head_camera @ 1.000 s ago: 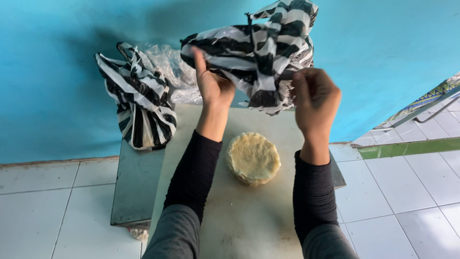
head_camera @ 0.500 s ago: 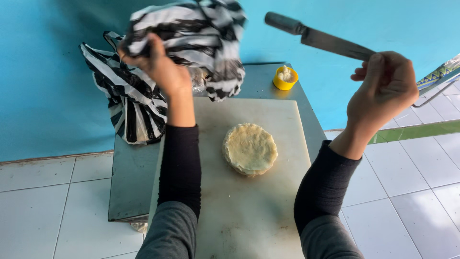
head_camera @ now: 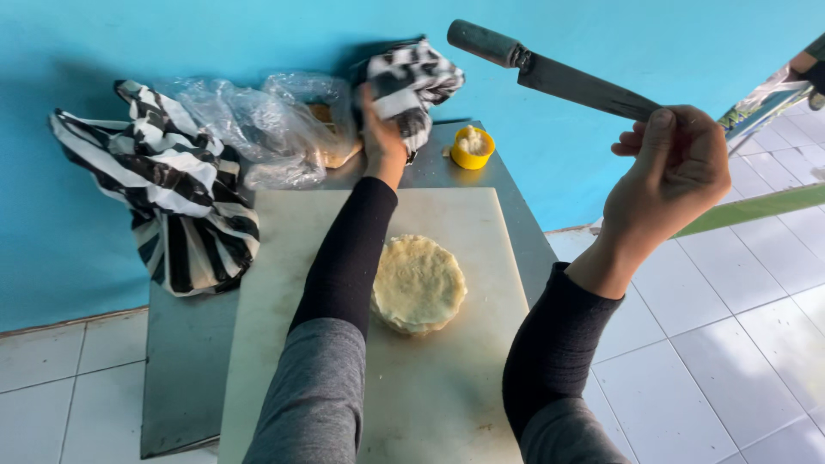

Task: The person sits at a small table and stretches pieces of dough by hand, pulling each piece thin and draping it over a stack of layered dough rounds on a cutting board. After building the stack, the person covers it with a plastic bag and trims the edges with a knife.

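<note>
Hands are seen from above, working over a grey metal surface set against a bright blue wall. A large white cutting board is laid along the middle of the surface, and a round, flat cake of pale dough is placed near the board's centre, untouched.

The right hand is raised at the upper right of the frame, clear of the surface. Its fingers are closed on the blade end of a long knife, so that the dull metal blade slants up to the left and the grey handle points towards the top centre. The knife is judged stiff, fairly heavy and sharp along its edge; a firmer and safer hold would be found on the handle rather than the blade.

The left hand is stretched to the far edge of the surface, at upper centre, where it is clamped on a black-and-white striped bag. This bag looks light, soft and crumpled, easily gathered anywhere in its folds.

A second striped bag is slumped at the left edge of the frame. A clear plastic bag is lying between the two. A small yellow cup with something pale inside is set just right of the left hand. White floor tiles are visible around the surface.
</note>
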Tool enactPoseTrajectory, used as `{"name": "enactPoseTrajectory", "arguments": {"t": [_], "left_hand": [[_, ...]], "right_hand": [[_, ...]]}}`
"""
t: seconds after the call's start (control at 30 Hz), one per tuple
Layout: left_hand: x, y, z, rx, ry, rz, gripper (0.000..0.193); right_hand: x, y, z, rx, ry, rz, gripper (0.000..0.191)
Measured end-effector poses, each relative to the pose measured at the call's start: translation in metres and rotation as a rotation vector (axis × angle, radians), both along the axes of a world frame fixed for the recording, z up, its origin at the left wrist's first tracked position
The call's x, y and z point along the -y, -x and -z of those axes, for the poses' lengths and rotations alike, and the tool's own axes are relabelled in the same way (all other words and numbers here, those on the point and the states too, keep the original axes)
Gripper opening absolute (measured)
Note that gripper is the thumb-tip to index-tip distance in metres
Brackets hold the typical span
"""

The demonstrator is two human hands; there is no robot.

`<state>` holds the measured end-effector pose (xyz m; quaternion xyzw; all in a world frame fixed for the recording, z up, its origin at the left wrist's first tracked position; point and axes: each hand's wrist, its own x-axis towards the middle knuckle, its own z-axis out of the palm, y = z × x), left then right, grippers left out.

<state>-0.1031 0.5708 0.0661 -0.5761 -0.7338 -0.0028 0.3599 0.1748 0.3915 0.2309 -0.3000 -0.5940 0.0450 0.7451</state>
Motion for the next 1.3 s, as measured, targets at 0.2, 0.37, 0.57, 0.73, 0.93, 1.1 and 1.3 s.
{"name": "enactPoseTrajectory", "arguments": {"t": [0.2,0.37,0.57,0.73,0.93,1.1,1.3], "left_hand": [[0.001,0.036,0.015,1.103,0.373,0.102,0.056],[0.034,0.066,-0.021,0.775,0.036,0.325,0.053],[0.174,0.068,-0.098,1.004,-0.495,0.641,0.045],[0.273,0.023,-0.119,0.801,-0.167,1.185,0.067],[0.292,-0.045,-0.068,1.227,-0.165,0.956,0.058],[0.323,-0.115,-0.011,1.154,-0.168,0.831,0.098],[0.354,-0.122,-0.010,1.326,0.131,1.075,0.108]], "right_hand": [[0.010,0.006,-0.010,0.018,0.003,-0.045,0.008],[0.029,0.013,-0.021,0.042,0.036,-0.043,0.007],[0.055,0.023,-0.025,0.219,0.056,-0.189,0.008],[0.065,0.018,-0.038,0.382,0.164,-0.366,0.007],[0.073,0.011,0.001,0.181,0.279,-0.607,0.043],[0.112,0.037,0.104,0.189,0.610,-0.834,0.054],[0.137,0.027,0.165,-0.298,1.010,-0.767,0.025]]}}
